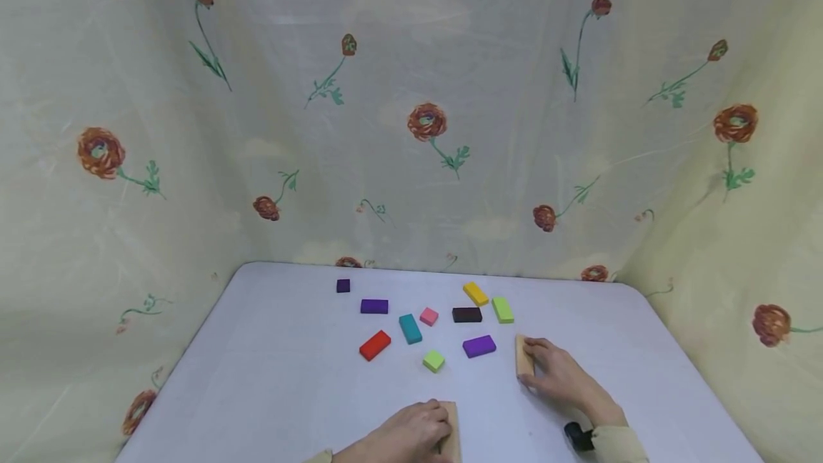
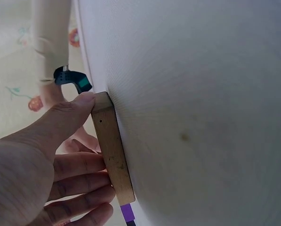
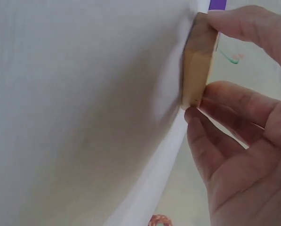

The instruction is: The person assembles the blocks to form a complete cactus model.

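Pinching a wooden block (image 1: 523, 359) apiece, left hand (image 1: 411, 432) and right hand (image 1: 563, 376) should squeeze evenly, minding the purple block (image 1: 479, 346) near the right grip.

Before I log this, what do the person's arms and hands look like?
Left hand and right hand: both bare, no gloves. Right arm: long pale beige sleeve, black wristband with a small green patch visible in the left wrist view. Left arm: only a sliver of left cuff shows, similarly pale. No cables visible.
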The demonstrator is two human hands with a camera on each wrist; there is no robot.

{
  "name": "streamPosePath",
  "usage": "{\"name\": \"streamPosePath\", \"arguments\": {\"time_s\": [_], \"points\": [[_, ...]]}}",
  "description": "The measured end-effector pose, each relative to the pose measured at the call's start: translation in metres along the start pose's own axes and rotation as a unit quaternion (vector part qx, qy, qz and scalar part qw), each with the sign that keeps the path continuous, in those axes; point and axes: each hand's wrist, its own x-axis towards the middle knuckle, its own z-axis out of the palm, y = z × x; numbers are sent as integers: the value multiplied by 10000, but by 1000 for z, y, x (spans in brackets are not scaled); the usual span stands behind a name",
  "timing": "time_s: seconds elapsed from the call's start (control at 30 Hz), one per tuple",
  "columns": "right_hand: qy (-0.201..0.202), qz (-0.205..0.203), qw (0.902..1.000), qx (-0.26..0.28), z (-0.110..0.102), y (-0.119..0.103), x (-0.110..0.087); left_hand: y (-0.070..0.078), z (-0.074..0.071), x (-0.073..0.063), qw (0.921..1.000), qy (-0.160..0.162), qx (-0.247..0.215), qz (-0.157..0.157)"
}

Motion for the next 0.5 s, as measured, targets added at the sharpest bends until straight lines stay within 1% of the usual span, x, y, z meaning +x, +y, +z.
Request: {"name": "streamPosePath", "arguments": {"time_s": [0.13, 0.23, 0.4, 0.5], "points": [[-250, 9, 9995, 202, -1, -3, -2, 0, 0, 0, 10000, -34, -83, -40], [-442, -14, 9981, 439, -1, -7, -5, 0, -1, 0, 10000, -25, -14, -9], [-615, -281, 9955, 657, 0, -15, -14, 1, -2, 0, 9999, 30, 95, 55], [-638, -551, 9942, 667, 1, -21, -18, 1, -2, 0, 10000, 12, 85, 50]]}}
